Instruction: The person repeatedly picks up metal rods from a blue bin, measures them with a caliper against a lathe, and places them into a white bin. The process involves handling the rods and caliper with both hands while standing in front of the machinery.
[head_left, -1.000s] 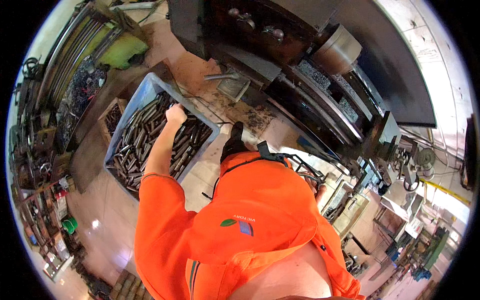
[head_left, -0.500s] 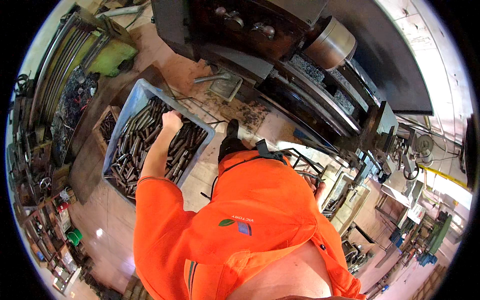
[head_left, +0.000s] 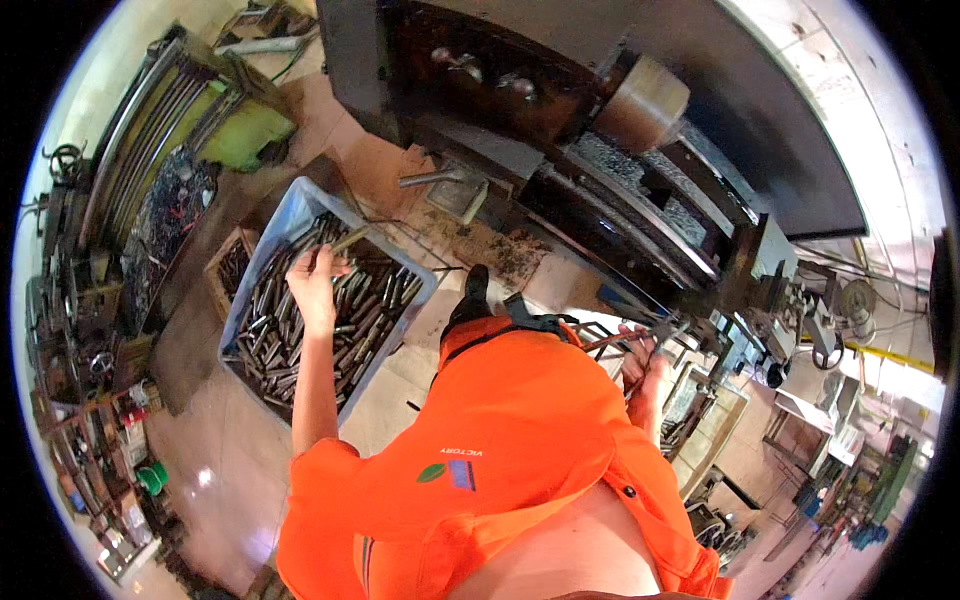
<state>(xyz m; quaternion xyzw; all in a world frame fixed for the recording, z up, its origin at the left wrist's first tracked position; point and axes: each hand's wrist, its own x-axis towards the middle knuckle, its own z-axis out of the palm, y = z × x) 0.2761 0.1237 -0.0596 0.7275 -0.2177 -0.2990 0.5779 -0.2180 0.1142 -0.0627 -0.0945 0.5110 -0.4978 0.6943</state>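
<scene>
Your left hand (head_left: 315,278) is down in the grey bin (head_left: 285,215) on the floor, fingers closed around one metal rod (head_left: 345,243). The rod sticks out up and to the right of your fist, lifted at an angle above the pile. The rest of the rods (head_left: 365,320) lie heaped in the bin, mostly lengthwise, dark and oily-looking. The bin sits tilted in view, just left of your body, on the tan floor (head_left: 225,470).

Your right hand (head_left: 640,365) is out to your right, near the front edge of the lathe (head_left: 560,130). It's wrapped around a thin dark bar (head_left: 610,340) that runs roughly level toward your chest. Grip looks closed, though the fingers are partly hidden by your orange sleeve (head_left: 640,470).

The lathe fills the top of the view: dark headstock with two knobs, a round chuck (head_left: 640,100) to the right of it, bed running down to the right. Metal chips lie on the floor below it, between the bin and the machine.

Beside the bin on its left stands a smaller wooden crate (head_left: 232,265) holding more dark parts. Further left there's a green machine (head_left: 215,125) and a rack of scrap and tools along the wall.

The two hands are well apart, one on each side of your torso.
</scene>
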